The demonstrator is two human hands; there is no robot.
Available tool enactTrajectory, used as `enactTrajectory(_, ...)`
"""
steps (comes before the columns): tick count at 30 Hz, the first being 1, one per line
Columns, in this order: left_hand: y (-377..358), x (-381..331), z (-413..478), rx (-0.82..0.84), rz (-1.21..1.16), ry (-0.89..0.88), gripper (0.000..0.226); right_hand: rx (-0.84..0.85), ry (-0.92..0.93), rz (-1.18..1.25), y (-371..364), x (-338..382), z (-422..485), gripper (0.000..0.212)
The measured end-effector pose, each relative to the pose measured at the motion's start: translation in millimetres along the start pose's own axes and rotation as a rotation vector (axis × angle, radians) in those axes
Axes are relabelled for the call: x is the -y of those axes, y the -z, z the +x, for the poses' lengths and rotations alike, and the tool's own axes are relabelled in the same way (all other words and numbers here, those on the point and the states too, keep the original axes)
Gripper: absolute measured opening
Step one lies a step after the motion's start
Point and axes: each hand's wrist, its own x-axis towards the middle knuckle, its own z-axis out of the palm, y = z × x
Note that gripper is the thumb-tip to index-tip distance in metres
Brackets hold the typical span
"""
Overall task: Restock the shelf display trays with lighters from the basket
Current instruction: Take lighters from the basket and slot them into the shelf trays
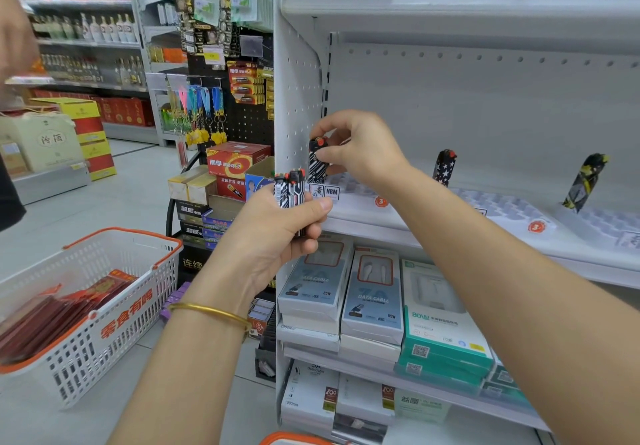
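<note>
My left hand (277,230) grips a small bunch of black, white and red patterned lighters (290,190) upright in front of the shelf edge. Just above, my right hand (360,150) pinches one more patterned lighter (317,164) over the leftmost white display tray (349,190). A star-print lighter (445,167) stands in the middle tray (498,207), and a yellow and black lighter (585,181) stands in the right tray (609,225). Most tray slots show no lighter.
A white basket with orange rim (114,292) sits on the floor at left, holding red packs. An orange rim (294,439) shows at the bottom edge. Boxed data cables (374,295) fill the lower shelves. A battery and keychain rack (221,140) stands left of the shelf.
</note>
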Motion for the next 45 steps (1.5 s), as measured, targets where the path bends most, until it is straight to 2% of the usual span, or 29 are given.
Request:
enactTrajectory(11,-1,0,-1,0.007,0.004,0.005,0.013,-0.036,0.031,-0.167,0,-1,-2,0.019)
enactTrajectory(15,-2,0,-2,0.033,0.011,0.008,0.014,-0.043,0.084,-0.268,1,1,-7,0.025)
enactTrajectory(19,-3,-1,-4,0.059,0.001,0.012,0.009,-0.048,0.111,-0.337,5,-1,-14,0.041)
enactTrajectory(21,-4,-1,-5,0.069,-0.010,0.009,0.007,-0.082,0.117,-0.286,8,1,-19,0.044)
enactTrajectory(23,-5,-2,-5,0.080,-0.026,0.003,0.007,-0.079,0.090,-0.184,15,6,-26,0.035)
enactTrajectory(29,-9,-2,-6,0.107,-0.078,-0.014,0.016,0.142,-0.010,0.118,25,17,-46,0.012)
enactTrajectory(38,-9,-2,-6,0.089,-0.143,-0.032,0.010,0.278,-0.007,0.131,31,16,-50,0.006)
enactTrajectory(45,-6,-1,-4,0.083,-0.152,-0.028,0.017,0.182,-0.057,0.182,31,7,-45,0.005)
